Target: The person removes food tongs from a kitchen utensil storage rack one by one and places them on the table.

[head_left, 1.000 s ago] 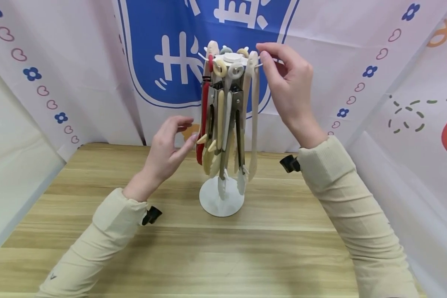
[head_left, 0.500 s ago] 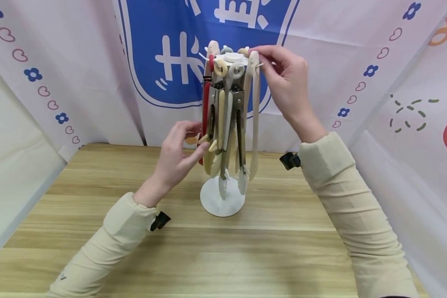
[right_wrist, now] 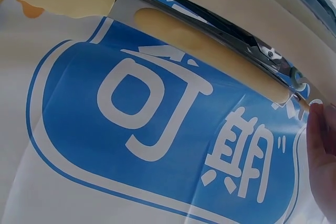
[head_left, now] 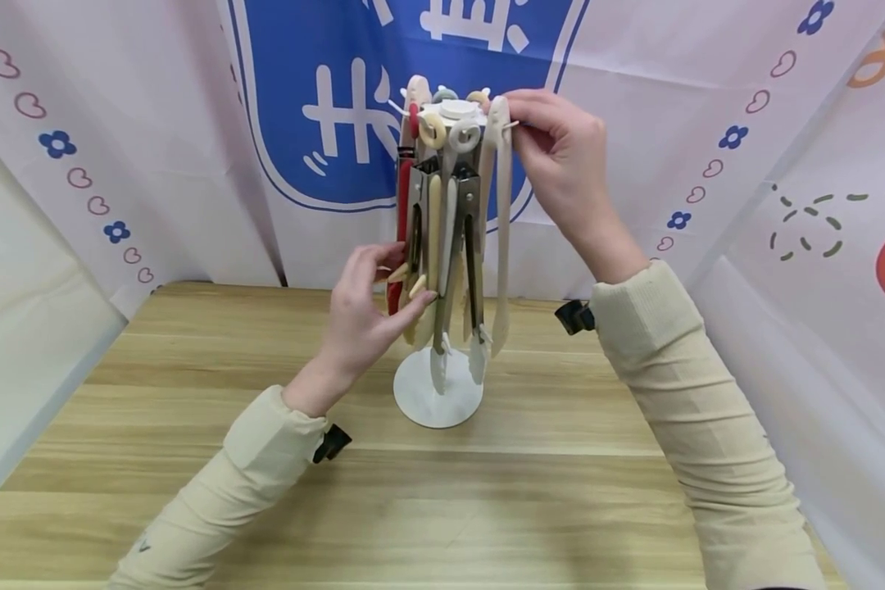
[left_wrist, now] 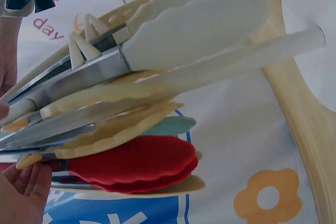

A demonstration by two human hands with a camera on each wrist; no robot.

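Observation:
A white stand [head_left: 458, 110] holds several kitchen tongs hung by their pull rings. My left hand [head_left: 365, 307] has its thumb in front of and its fingers behind the lower arms of the front yellow tongs [head_left: 434, 221], gripping them. In the left wrist view, red tongs [left_wrist: 134, 161] hang right beside those fingers. My right hand [head_left: 568, 160] reaches up to the rack's top, curled fingertips behind the beige tongs [head_left: 503, 229], at the ring of another yellow pair [head_left: 478, 97]. I cannot tell whether they pinch it. White-tipped steel tongs [head_left: 468, 197] hang in front.
The stand's round white base [head_left: 438, 410] rests on a wood-grain table [head_left: 546, 492]. A white cloth with a blue printed panel [head_left: 347, 164] hangs close behind the rack. Grey-green [head_left: 445, 95] and pale tongs [head_left: 416, 88] hang on the far side.
My left hand has moved right and slightly down, its thumb passing in front of the yellow tongs. My right fingertips have shifted left, from beside the beige tongs to behind their top.

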